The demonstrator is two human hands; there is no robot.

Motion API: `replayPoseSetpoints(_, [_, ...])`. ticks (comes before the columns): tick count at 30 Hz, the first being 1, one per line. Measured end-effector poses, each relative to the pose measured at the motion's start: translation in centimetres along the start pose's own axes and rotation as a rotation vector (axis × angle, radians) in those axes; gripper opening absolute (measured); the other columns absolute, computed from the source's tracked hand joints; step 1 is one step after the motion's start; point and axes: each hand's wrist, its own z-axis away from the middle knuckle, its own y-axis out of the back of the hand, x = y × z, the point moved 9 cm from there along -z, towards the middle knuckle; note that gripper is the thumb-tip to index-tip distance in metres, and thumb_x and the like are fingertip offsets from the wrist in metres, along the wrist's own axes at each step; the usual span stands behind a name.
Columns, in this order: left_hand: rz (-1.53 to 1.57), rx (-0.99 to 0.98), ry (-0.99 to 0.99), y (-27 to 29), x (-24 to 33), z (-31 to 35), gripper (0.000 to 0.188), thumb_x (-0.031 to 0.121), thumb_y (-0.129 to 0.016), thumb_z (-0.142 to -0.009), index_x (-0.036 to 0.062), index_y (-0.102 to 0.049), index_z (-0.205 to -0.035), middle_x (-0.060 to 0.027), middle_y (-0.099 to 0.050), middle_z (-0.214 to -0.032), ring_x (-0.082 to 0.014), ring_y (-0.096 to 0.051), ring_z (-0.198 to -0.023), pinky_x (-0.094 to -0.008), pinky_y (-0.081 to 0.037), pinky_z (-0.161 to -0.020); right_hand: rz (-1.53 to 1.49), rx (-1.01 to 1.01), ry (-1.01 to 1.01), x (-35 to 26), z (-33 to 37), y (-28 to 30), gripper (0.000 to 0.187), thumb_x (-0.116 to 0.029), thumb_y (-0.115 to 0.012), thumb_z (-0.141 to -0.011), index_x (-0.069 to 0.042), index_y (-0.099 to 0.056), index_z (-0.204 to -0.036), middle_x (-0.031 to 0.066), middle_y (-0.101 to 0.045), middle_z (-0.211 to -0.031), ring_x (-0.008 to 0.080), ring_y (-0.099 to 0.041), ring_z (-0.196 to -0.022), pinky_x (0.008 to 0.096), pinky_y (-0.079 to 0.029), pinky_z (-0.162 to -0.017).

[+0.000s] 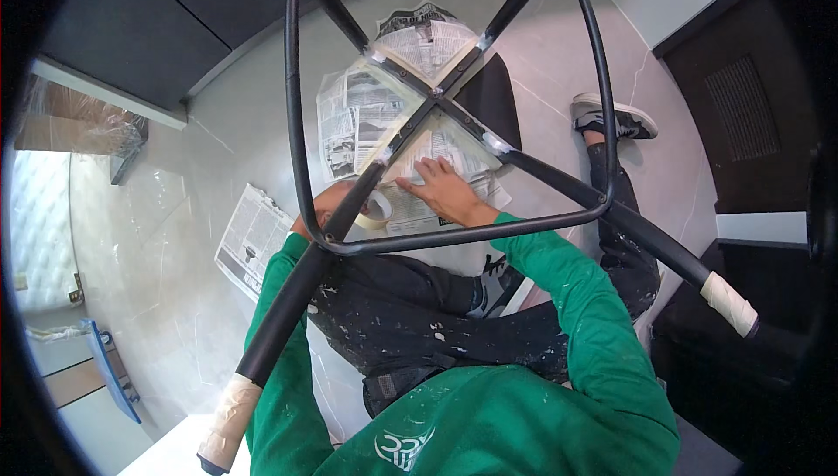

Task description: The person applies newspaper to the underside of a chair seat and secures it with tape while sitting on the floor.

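Observation:
In front of me an upside-down black metal stool [602, 186] stands with its legs pointing up and a rectangular ring joining them. Newspaper sheets [371, 113], edged with masking tape, cover the underside of its round black seat [493, 100] around the cross-shaped frame. My left hand [330, 203], partly hidden behind a leg, is closed on a roll of masking tape [377, 211]. My right hand [447, 194] lies with spread fingers on the newspaper near the frame's centre. White patches show on the frame's arms beside the tape.
Beige tape wraps the near leg ends [730, 303]. A loose newspaper sheet [253, 238] lies on the grey tiled floor [183, 258] at left. My legs are folded around the stool. Dark cabinets [131, 22] stand far left; a plastic-wrapped box [70, 118] is below them.

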Motion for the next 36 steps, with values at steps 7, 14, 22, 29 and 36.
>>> replayPoseSetpoints(7, [-0.049,-0.050,-0.373,1.0,-0.7,1.6,0.041,0.021,-0.068,-0.099,-0.0027,-0.060,-0.131,-0.0096,-0.070,-0.108,-0.0173,-0.067,-0.099,-0.0312,-0.053,-0.091,0.036,0.021,0.030,-0.4,-0.6,0.1,0.066,-0.012,-0.054,-0.095,-0.026,-0.044,-0.159,0.0248,-0.050,-0.144,0.0406,-0.046,-0.136,0.0597,-0.038,-0.112])
replayPoseSetpoints(14, [-0.009,0.126,-0.297,-1.1,2.6,5.0,0.030,0.019,-0.063,-0.100,-0.0039,-0.065,-0.119,-0.0093,-0.068,-0.103,-0.0180,-0.062,-0.093,-0.0340,-0.050,-0.085,0.072,-0.085,-0.029,-0.7,-0.9,-0.2,0.062,-0.016,-0.055,-0.097,-0.026,-0.046,-0.158,0.0224,-0.050,-0.145,0.0383,-0.045,-0.137,0.0597,-0.040,-0.110])
replayPoseSetpoints(22, [-0.048,0.128,0.064,0.8,0.5,1.3,0.036,0.026,-0.072,-0.096,-0.0038,-0.069,-0.116,-0.0041,-0.064,-0.088,-0.0127,-0.057,-0.084,-0.0289,-0.048,-0.078,0.120,-0.026,-0.024,-0.6,-0.9,0.0,0.056,-0.020,-0.055,-0.097,-0.025,-0.051,-0.153,0.0179,-0.054,-0.138,0.0340,-0.048,-0.132,0.0578,-0.043,-0.103])
replayPoseSetpoints(29, [-0.243,0.170,0.039,-1.1,3.8,2.4,0.058,0.048,-0.072,-0.097,-0.0086,-0.071,-0.112,-0.0056,-0.068,-0.086,-0.0139,-0.057,-0.079,-0.0317,-0.046,-0.076,0.047,-0.080,-0.027,-0.3,-0.7,0.1,0.064,-0.013,-0.058,-0.093,-0.024,-0.048,-0.155,0.0242,-0.050,-0.142,0.0387,-0.047,-0.136,0.0594,-0.041,-0.108])
replayPoseSetpoints(36, [-0.176,0.269,-0.011,0.4,0.0,1.4,0.062,0.055,-0.078,-0.090,-0.0068,-0.076,-0.099,-0.0043,-0.068,-0.079,-0.0129,-0.056,-0.073,-0.0323,-0.045,-0.069,0.033,-0.084,-0.041,-0.4,-0.6,0.1,0.074,-0.008,-0.065,-0.087,-0.026,-0.047,-0.157,0.0224,-0.050,-0.140,0.0390,-0.047,-0.134,0.0589,-0.042,-0.109])
